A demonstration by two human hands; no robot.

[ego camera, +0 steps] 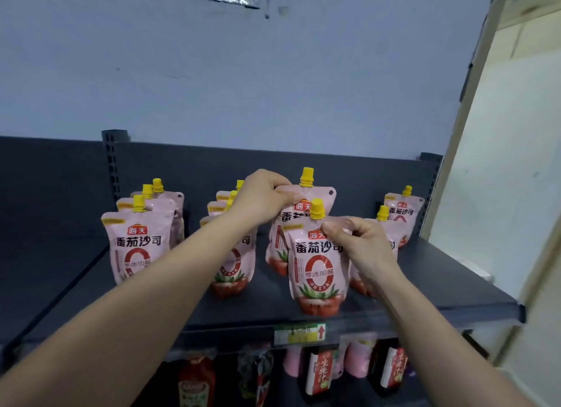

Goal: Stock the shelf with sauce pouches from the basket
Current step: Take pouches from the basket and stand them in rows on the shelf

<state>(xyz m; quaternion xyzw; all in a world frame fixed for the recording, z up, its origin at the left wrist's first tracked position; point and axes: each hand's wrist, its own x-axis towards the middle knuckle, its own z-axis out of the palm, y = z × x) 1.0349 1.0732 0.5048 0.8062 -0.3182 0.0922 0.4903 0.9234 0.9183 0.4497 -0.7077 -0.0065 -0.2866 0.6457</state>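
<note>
Pink sauce pouches with yellow caps stand in rows on the dark grey shelf (pixel 425 288). My left hand (pixel 261 198) pinches the top left corner of a rear pouch (pixel 318 194) in the third row. My right hand (pixel 361 242) grips the top right corner of the front pouch (pixel 317 267), which stands upright just ahead of the rear one. A left row of pouches (pixel 136 242) and a second row (pixel 230 270) stand behind my left forearm. Two more pouches (pixel 402 212) stand at the right, partly hidden by my right hand. The basket is out of view.
A slotted upright (pixel 110 170) and the dark back panel close off the shelf behind. A price tag (pixel 300 333) hangs on the front edge. Bottles and pouches (pixel 321 373) fill the lower shelf. A cream wall (pixel 501 163) stands to the right.
</note>
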